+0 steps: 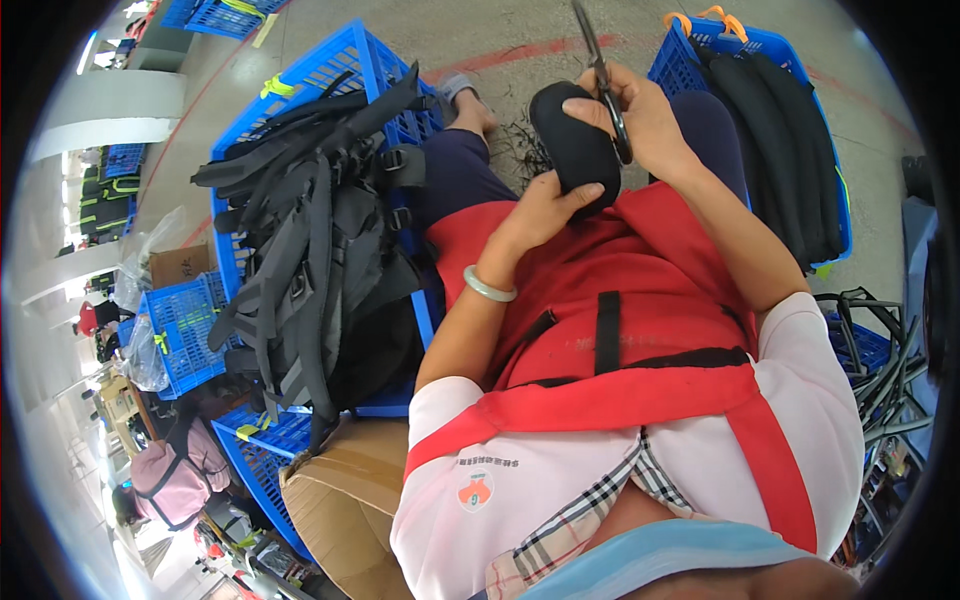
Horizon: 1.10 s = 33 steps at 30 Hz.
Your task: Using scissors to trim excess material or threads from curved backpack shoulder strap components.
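A black, rounded padded piece (572, 148) is held up over my lap, above the red apron (560, 310). At its near end my left hand (542, 212) grips it, thumb lying across the edge and a pale bangle on the wrist. My right hand (645, 118) has a pair of dark metal scissors (592, 50) in its fingers, blades pointing away from me. The thumb of that hand also presses on the far part of the padded piece. Whether the blades are parted, I cannot make out.
Left of my legs, a blue crate (232, 160) is heaped with black straps and buckles (320, 240). On the right stands another blue crate (845, 225) of black padded pieces (775, 140). Dark scraps (522, 150) litter the floor. A cardboard box (345, 490) sits close at my left.
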### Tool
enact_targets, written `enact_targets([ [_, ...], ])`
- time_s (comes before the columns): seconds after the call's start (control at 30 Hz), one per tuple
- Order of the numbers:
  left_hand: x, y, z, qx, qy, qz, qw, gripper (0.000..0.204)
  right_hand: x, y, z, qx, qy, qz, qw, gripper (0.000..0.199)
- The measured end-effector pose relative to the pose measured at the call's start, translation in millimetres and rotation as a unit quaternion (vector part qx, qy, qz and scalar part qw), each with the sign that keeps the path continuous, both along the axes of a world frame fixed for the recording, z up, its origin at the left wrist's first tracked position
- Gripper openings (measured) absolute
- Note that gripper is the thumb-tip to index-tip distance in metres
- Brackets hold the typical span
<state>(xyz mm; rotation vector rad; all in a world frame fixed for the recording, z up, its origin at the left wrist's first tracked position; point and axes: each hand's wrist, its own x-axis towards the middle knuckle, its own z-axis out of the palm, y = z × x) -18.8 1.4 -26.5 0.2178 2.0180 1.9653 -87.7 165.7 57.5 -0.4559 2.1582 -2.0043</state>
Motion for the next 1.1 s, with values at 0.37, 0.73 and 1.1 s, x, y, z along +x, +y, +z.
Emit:
enact_targets([
  [0.37,-5.6,-7.2,59.2,0.151,0.067,0.127,0.978,0.018,-1.6,-14.1,-15.2,-0.042,-0.13,0.021,0.99,0.026],
  [0.73,-15.1,-23.1,51.0,0.367,-0.046,0.214,0.904,0.017,29.5,39.9,8.4,0.36,-0.013,0.104,0.927,0.069],
  [1.1,-9.0,-9.7,53.2,0.333,-0.046,0.176,0.925,0.021,29.4,46.4,15.0,0.404,0.025,0.124,0.906,0.063],
])
